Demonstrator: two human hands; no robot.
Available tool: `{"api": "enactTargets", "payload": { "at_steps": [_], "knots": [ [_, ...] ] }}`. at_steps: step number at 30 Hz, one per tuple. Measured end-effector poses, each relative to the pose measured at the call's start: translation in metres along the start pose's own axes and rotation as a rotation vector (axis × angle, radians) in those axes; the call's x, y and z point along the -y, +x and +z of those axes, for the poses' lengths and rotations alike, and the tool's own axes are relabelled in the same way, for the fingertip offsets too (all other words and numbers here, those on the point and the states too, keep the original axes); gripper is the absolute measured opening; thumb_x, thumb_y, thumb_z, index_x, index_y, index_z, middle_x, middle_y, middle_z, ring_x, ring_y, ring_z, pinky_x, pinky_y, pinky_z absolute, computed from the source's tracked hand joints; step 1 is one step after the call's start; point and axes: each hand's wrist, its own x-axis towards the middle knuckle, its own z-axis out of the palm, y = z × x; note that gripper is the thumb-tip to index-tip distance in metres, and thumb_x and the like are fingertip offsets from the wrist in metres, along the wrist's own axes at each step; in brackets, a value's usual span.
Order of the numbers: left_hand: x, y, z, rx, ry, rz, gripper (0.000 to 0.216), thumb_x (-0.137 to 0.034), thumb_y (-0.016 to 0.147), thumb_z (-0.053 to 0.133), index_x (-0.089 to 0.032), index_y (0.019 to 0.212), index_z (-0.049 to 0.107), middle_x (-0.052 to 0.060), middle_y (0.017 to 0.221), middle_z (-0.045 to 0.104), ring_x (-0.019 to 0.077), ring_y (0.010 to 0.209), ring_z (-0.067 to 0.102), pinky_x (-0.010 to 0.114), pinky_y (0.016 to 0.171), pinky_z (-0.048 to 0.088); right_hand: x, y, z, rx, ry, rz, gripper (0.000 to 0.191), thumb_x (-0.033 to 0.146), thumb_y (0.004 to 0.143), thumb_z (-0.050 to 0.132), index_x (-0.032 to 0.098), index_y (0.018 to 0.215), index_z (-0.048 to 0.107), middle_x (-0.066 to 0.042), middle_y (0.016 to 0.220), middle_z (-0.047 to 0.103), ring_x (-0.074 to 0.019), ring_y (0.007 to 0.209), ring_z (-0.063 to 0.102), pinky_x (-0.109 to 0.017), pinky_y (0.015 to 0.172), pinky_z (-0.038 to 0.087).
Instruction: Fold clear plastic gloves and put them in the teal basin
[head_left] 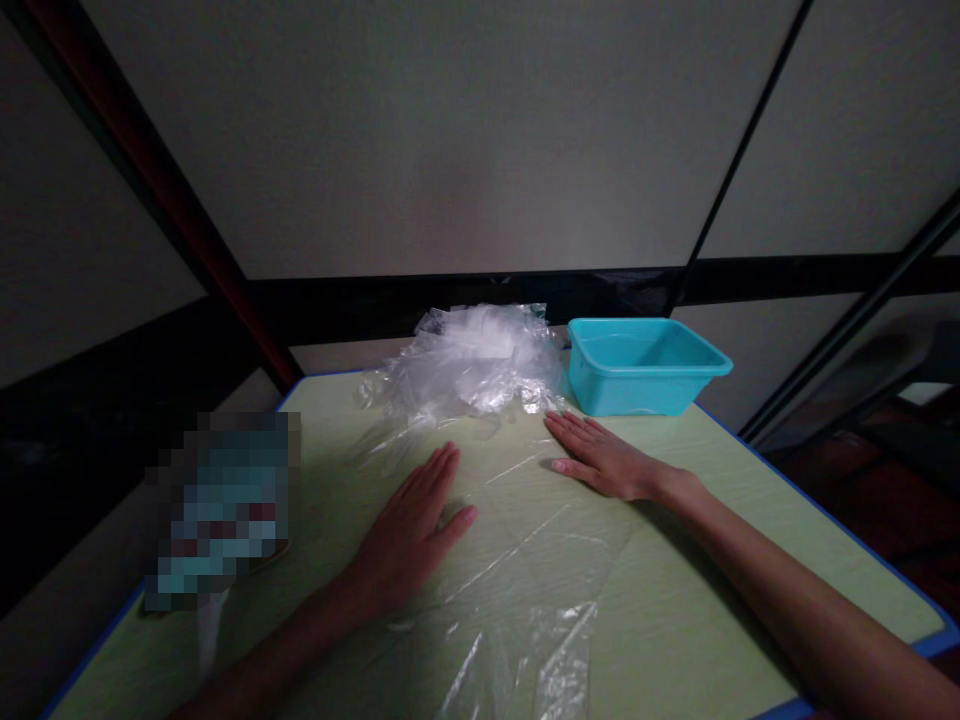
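A clear plastic bag (525, 560) lies spread over the middle of the table, its near end creased and shiny. My left hand (411, 530) is flat at the bag's left side, thumb held out from the fingers. Farther off, my right hand (596, 455) rests flat near the bag's upper right edge, fingers stretched out and holding nothing. Just beyond both hands sits a heap of clear plastic bags (480, 360), crumpled and overlapping. Whether the spread bag joins the heap, I cannot tell.
A turquoise plastic basin (630, 388) stands at the back right, beside the heap. On the left of the pale green table (675, 600) with blue edging is a blurred-out object (225, 515). Behind the table rises a panelled wall (465, 150).
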Motion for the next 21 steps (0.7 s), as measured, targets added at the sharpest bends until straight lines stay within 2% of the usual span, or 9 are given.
{"api": "enactTargets", "payload": {
  "at_steps": [5, 9, 12, 14, 17, 19, 21],
  "knots": [
    [0.003, 0.001, 0.001, -0.09, -0.188, -0.039, 0.063, -0.045, 0.086, 0.031, -0.006, 0.135, 0.027, 0.014, 0.144, 0.021, 0.0241, 0.132, 0.019, 0.042, 0.106, 0.019, 0.0, 0.0, 0.0, 0.013, -0.011, 0.003, 0.078, 0.064, 0.085, 0.018, 0.009, 0.14, 0.016, -0.013, 0.144, 0.014, -0.0262, 0.133, 0.008, -0.045, 0.107, 0.013],
    [0.003, 0.003, -0.005, -0.221, -0.285, -0.047, 0.052, -0.042, 0.085, 0.036, -0.013, 0.128, 0.038, 0.013, 0.14, 0.032, 0.0238, 0.128, 0.029, 0.043, 0.104, 0.024, 0.0, -0.001, 0.0, 0.001, -0.036, -0.006, 0.078, 0.064, 0.085, 0.018, 0.009, 0.14, 0.016, -0.013, 0.144, 0.015, -0.0264, 0.132, 0.01, -0.046, 0.107, 0.015],
    [0.0, 0.002, -0.013, -0.356, -0.264, 0.008, 0.037, -0.035, 0.085, 0.039, -0.016, 0.115, 0.048, 0.011, 0.133, 0.043, 0.0234, 0.123, 0.038, 0.045, 0.102, 0.029, 0.002, -0.001, 0.001, -0.022, -0.06, -0.01, 0.077, 0.064, 0.084, 0.019, 0.011, 0.14, 0.017, -0.013, 0.144, 0.017, -0.0266, 0.132, 0.012, -0.045, 0.106, 0.017],
    [-0.008, -0.004, -0.018, -0.398, -0.222, 0.077, 0.029, -0.03, 0.085, 0.042, -0.018, 0.11, 0.05, 0.009, 0.129, 0.046, 0.0227, 0.12, 0.042, 0.044, 0.101, 0.032, 0.005, -0.002, 0.001, -0.029, -0.07, -0.008, 0.077, 0.064, 0.084, 0.019, 0.01, 0.14, 0.017, -0.014, 0.144, 0.017, -0.0272, 0.132, 0.012, -0.046, 0.106, 0.018],
    [-0.031, -0.018, -0.022, -0.339, -0.184, 0.244, 0.029, -0.021, 0.084, 0.043, -0.021, 0.113, 0.049, 0.005, 0.126, 0.05, 0.0188, 0.117, 0.046, 0.036, 0.098, 0.038, 0.009, -0.003, -0.001, -0.037, -0.08, -0.009, 0.077, 0.064, 0.085, 0.018, 0.009, 0.14, 0.018, -0.014, 0.144, 0.016, -0.0278, 0.132, 0.012, -0.047, 0.105, 0.018],
    [-0.051, -0.028, -0.022, -0.185, -0.158, 0.427, 0.037, -0.017, 0.084, 0.044, -0.021, 0.12, 0.045, 0.004, 0.127, 0.051, 0.0156, 0.117, 0.046, 0.028, 0.097, 0.039, 0.013, -0.003, -0.003, -0.058, -0.096, -0.018, 0.076, 0.062, 0.086, 0.019, 0.009, 0.139, 0.02, -0.015, 0.143, 0.018, -0.0278, 0.132, 0.014, -0.046, 0.106, 0.018],
    [-0.07, -0.033, -0.021, 0.002, -0.127, 0.63, 0.038, -0.023, 0.086, 0.045, -0.016, 0.124, 0.044, 0.006, 0.128, 0.05, 0.0153, 0.118, 0.045, 0.023, 0.098, 0.037, 0.021, -0.004, -0.005, -0.103, -0.118, -0.022, 0.073, 0.06, 0.087, 0.022, 0.008, 0.139, 0.022, -0.015, 0.143, 0.019, -0.0278, 0.132, 0.015, -0.046, 0.106, 0.018]
  ]
}}
